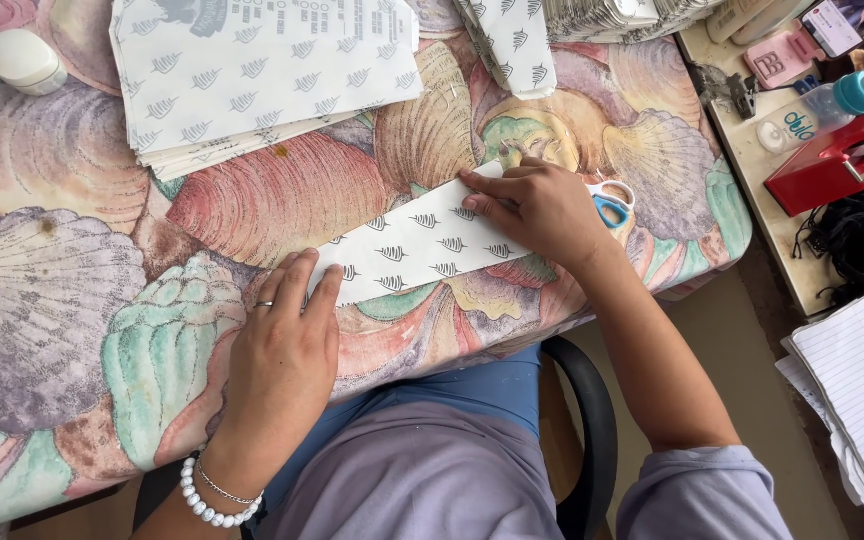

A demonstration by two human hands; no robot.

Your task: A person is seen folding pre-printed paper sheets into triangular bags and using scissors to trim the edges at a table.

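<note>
Hands are pressing a white strip of patterned paper flat on the surface, which is covered in a cloth printed with large shells. The left hand is lying open, palm down, its fingers pinning the strip's near end; a ring is sitting on one finger and a bead bracelet on the wrist. The right hand is bending over the far end, fingertips bearing down on the corner as if running along an edge; it is gripping nothing, only pushing the paper down.

The strip is lying slantwise across the middle of the surface, between the two hands, and it looks folded lengthwise already, since it is much narrower than the sheets in the stack beyond it. Judging by that, the fold is made and the creasing is under way, with the far corner being worked now.

Scissors with blue handles are lying just beside the right hand, partly hidden by it and untouched. More patterned pieces are resting at the top edge, and they may be finished ones, though that is not clear. The thick stack suggests many sheets are waiting.

A white jar is sitting at the top left. On a side shelf to the right, a red tape dispenser and a bottle are standing well apart from the work.
</note>
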